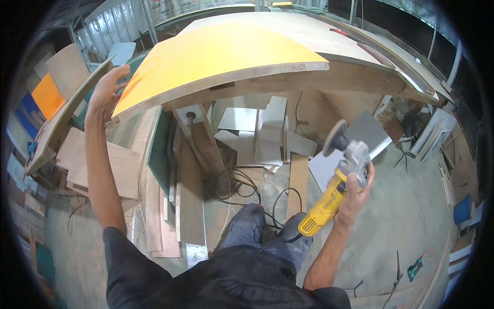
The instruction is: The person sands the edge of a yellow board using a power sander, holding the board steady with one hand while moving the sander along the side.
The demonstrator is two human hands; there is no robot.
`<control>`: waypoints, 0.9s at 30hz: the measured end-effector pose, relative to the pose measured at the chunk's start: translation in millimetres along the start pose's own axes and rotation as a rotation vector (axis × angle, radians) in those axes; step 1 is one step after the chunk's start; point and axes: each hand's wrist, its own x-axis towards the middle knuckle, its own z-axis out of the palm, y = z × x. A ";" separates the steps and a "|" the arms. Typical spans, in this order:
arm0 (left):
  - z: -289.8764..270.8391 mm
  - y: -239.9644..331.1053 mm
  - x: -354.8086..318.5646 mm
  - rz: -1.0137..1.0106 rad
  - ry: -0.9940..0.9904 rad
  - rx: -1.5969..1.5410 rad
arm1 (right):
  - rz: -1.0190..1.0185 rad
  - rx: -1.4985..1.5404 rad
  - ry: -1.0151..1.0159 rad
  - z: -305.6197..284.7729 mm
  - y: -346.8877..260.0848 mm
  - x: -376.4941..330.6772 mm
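A: Right hand (355,193), right of centre: clenched round the yellow angle grinder (334,188); disc tilted up, away from the body; likely for safety.

B: Left hand (106,90), upper left: fingers spread, grasping nothing; it touches the orange-topped panel (216,56) at its corner, seemingly steadying it.

A woodworking shop: plywood offcuts (267,139) litter the concrete floor (411,216).

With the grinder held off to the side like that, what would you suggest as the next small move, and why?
Probably bring the yellow grinder in the right hand toward the orange panel: its disc is up and clear, and the left hand is at the panel's corner.
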 end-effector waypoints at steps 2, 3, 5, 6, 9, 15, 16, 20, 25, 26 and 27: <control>-2.1 7.8 29.5 -0.174 -0.174 0.392 | -0.171 -0.185 -0.063 36.3 -16.3 7.6; 1.6 8.4 35.3 -0.194 -0.140 0.547 | -0.257 -0.247 -0.113 57.1 -24.5 10.2; 19.8 6.5 45.4 -0.225 -0.076 0.851 | -0.397 -0.266 -0.250 93.8 -38.6 8.4; 19.9 6.5 49.2 -0.247 -0.128 0.811 | -0.445 -0.274 -0.303 106.0 -44.2 7.3; 29.8 20.6 35.9 -0.302 -0.121 0.819 | -0.576 -0.350 -0.407 128.6 -43.6 9.4; 35.0 33.4 25.6 -0.311 -0.098 0.849 | -0.614 -0.315 -0.445 145.6 -38.7 17.2; 36.3 32.4 24.8 -0.318 -0.083 0.830 | -0.597 -0.300 -0.447 148.6 -37.8 19.5; 37.6 26.0 20.4 -0.326 -0.018 0.755 | -0.599 -0.289 -0.462 153.4 -32.0 26.6; 35.1 24.1 21.1 -0.330 0.014 0.724 | -0.660 -0.301 -0.456 153.4 -32.9 32.0; 36.8 26.7 19.8 -0.341 0.015 0.710 | -0.642 -0.296 -0.442 152.9 -31.4 32.8; 38.5 29.8 18.7 -0.350 0.017 0.695 | -0.627 -0.290 -0.427 151.0 -31.0 34.4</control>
